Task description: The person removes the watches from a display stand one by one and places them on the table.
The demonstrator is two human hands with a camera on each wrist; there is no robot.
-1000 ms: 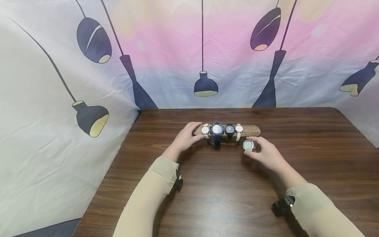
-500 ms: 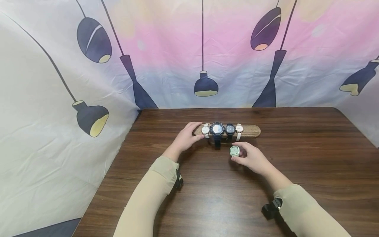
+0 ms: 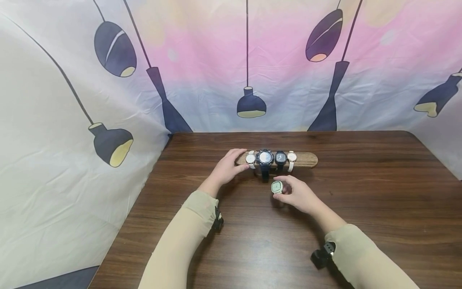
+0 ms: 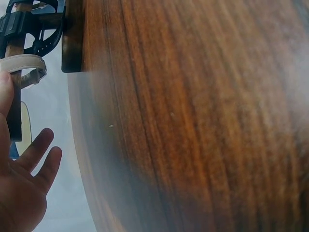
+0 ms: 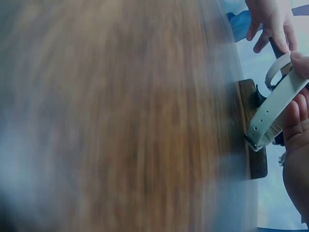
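My right hand (image 3: 301,196) pinches a pale green wristwatch (image 3: 276,187) with a squarish face, held in front of a wooden watch stand (image 3: 306,159). In the right wrist view its strap (image 5: 276,107) hangs as a buckled loop. My left hand (image 3: 224,168) holds the stand's left end, thumb in front by a white-strapped watch (image 3: 250,159), a finger behind; two other fingers (image 4: 48,166) stretch out free in the left wrist view. Along the bar follow a large black watch (image 3: 265,157), a smaller square black watch (image 3: 280,157) and a white-strapped watch with a rose-gold rim (image 3: 291,157).
The stand's base (image 4: 73,38) rests on the brown wood-grain table (image 3: 252,249) near its back edge. A patterned curtain (image 3: 213,64) hangs behind the table. Bare bar shows to the right of the rose-gold-rimmed watch. Both wrists wear small black cameras (image 3: 322,255).
My right hand has carried the pale green watch leftward and slightly nearer to me, from the stand's right end to in front of its middle. My left hand has stayed in place.
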